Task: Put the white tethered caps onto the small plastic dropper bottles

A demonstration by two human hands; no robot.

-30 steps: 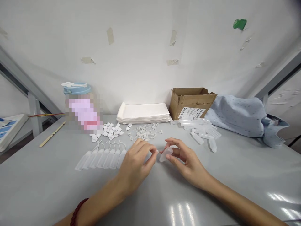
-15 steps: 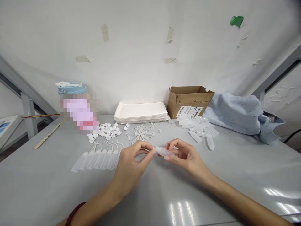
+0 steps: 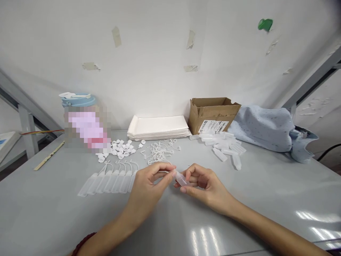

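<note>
My right hand (image 3: pixel 204 183) holds a small translucent plastic bottle (image 3: pixel 182 179) between thumb and fingers, its neck tilted up to the left. My left hand (image 3: pixel 153 181) is closed in a pinch at the neck, and a thin white strap (image 3: pixel 167 161) curves out above its fingers. The fingertips hide most of the strap and the neck. Left of my left hand lies a row of similar bottles (image 3: pixel 105 183) with curved straps on their necks. Behind my hands is a tangle of loose white straps (image 3: pixel 160 151).
White caps (image 3: pixel 121 148) lie in a heap at the left. More bottles (image 3: pixel 226 145) are piled before a cardboard box (image 3: pixel 213 115). White envelopes (image 3: pixel 160 128) are stacked against the wall. Blue cloth (image 3: pixel 262 126) lies right, and a blue-lidded container (image 3: pixel 78 100) and wooden stick (image 3: pixel 49 156) left.
The bottle has turned from nearly level to tilted, its base now lower and nearer to me. My right hand has dropped slightly and moved left; my left hand still pinches at the neck.
</note>
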